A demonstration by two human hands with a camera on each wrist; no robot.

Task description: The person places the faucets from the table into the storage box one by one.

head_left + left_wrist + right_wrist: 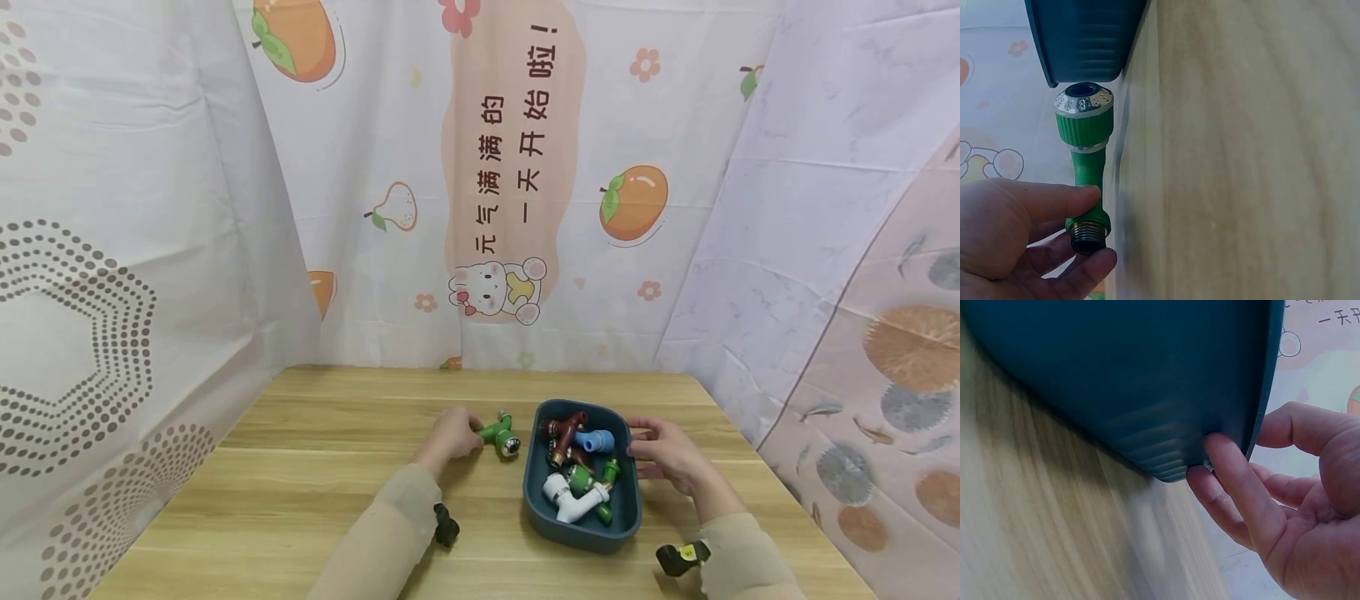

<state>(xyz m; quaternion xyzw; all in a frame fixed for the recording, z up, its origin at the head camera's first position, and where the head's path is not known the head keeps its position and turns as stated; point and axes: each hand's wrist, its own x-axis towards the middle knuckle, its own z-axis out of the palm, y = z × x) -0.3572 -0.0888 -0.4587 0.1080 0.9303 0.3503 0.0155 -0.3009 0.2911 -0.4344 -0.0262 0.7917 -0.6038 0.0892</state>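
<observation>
My left hand [459, 433] pinches a green pipe fitting [501, 435] by its narrow body, left of the dark blue bin [581, 540]. In the left wrist view, the fitting [1089, 164] has a ribbed green collar, a silver ring with markings and a threaded end; thumb and fingers of the left hand [1029, 244] are around its threaded side. My right hand [671, 457] grips the bin's right wall near the rim. The right wrist view shows that hand's fingers [1235, 481] against the outer wall of the bin [1129, 375], the thumb at the rim.
Inside the bin lie more fittings: dark red [568, 433], blue [595, 441], green [579, 479] and white ones [573, 503]. The bin stands on a wood-grain table [315, 475]. Printed cloth curtains [390, 275] hang behind and at both sides.
</observation>
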